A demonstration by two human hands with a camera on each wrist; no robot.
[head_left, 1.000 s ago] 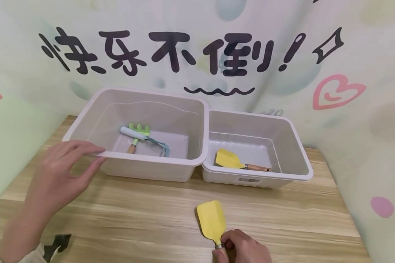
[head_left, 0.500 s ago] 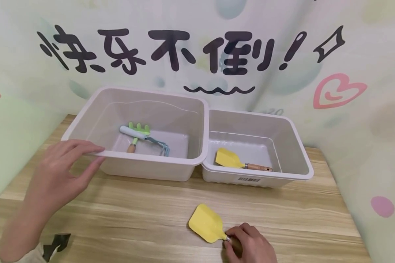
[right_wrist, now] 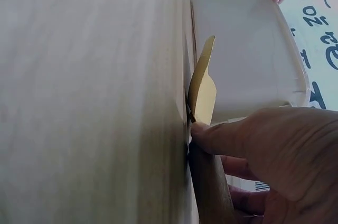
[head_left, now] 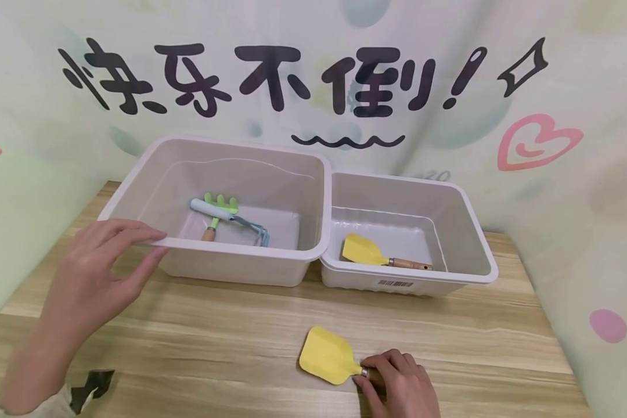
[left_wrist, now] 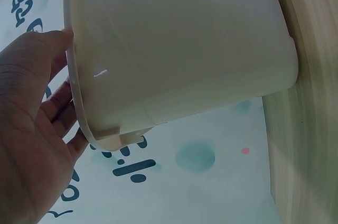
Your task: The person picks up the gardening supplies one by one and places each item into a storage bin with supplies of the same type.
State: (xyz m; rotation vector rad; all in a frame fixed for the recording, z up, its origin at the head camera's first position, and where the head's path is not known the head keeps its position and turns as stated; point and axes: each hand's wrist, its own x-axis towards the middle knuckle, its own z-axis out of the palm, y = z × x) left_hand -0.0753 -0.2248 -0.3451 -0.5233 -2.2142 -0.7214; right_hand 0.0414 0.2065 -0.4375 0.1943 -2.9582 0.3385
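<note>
My right hand pinches the wooden handle of a yellow garden shovel close over the table, its blade pointing left. In the right wrist view the thumb presses the handle near the blade's neck. My left hand grips the front left rim of the larger white bin, thumb on one side of the rim and fingers on the other, as the left wrist view shows. In that bin a light blue claw rake lies across a green rake. A second yellow shovel lies in the smaller white bin.
The two bins stand side by side, rims meeting, at the back of the wooden table. Behind them hangs a printed cloth with large dark characters. A small black object shows by the left sleeve.
My right hand has turned the shovel so its blade swings from pointing away to pointing left, and has shifted slightly right. My left hand stays on the bin's rim.
</note>
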